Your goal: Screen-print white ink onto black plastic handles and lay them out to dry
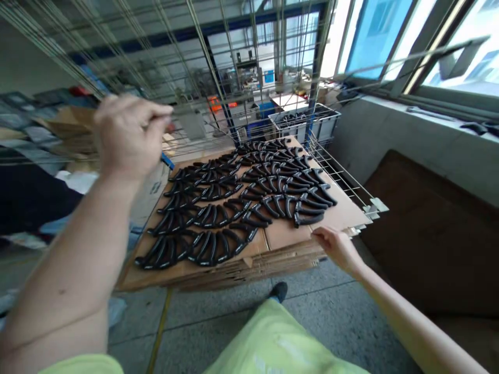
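Observation:
My left hand (130,137) is raised at the left, in front of a wire grid (171,57). Its fingers are closed in a pinch, blurred, and whatever they hold cannot be made out. Low at the right, my right hand (337,248) is at the front edge of a cardboard sheet (286,236), fingers pressed together. Whether it grips the sheet or something small is hidden. Rows of many black curved handle-like pieces (213,248) with small white marks lie fanned out on the cardboard. More cardboard layers (234,275) are stacked beneath.
A wire rack edge (343,176) sticks out at the right of the stack. Behind stands a grey crate (325,127) with black pieces. A brown panel (421,234) leans by the wall under windows. Cardboard boxes (74,122) and bags fill the left.

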Demonstrator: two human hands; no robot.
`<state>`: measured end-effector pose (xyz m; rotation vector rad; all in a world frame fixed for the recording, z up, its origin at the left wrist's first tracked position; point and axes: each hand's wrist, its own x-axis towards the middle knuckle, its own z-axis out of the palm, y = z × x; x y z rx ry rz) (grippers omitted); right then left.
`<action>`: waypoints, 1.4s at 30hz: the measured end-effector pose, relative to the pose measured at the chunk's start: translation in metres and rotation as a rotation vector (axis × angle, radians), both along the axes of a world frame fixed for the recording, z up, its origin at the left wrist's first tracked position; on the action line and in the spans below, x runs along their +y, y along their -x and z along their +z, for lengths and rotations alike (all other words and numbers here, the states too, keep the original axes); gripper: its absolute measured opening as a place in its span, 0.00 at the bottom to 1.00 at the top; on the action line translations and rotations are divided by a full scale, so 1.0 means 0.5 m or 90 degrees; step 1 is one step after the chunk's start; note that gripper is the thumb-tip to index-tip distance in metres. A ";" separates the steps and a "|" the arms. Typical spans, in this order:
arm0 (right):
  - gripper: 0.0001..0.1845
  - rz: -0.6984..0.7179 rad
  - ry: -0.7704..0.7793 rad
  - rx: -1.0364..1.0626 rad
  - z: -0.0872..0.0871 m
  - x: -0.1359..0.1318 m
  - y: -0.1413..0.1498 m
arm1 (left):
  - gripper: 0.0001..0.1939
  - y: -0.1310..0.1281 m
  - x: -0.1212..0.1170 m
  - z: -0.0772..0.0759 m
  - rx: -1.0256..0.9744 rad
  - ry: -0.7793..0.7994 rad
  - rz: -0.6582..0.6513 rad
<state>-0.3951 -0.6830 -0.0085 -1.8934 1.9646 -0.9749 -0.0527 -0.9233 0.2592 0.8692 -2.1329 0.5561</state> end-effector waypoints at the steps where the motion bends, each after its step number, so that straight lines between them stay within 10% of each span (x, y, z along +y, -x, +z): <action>1: 0.13 0.030 0.026 0.023 -0.010 0.010 -0.036 | 0.20 0.003 0.038 -0.037 0.003 0.009 0.000; 7: 0.10 0.174 0.080 0.121 -0.046 -0.016 -0.231 | 0.11 -0.014 0.145 -0.223 -0.035 -0.122 -0.040; 12: 0.11 0.209 0.016 0.180 -0.054 -0.120 -0.323 | 0.10 -0.027 0.175 -0.302 -0.028 -0.207 -0.068; 18: 0.12 0.184 0.020 0.212 -0.056 -0.188 -0.357 | 0.10 -0.034 0.178 -0.328 -0.024 -0.251 -0.110; 42: 0.12 0.248 0.078 0.164 -0.071 -0.137 -0.438 | 0.09 -0.047 0.154 -0.445 -0.171 -0.434 -0.189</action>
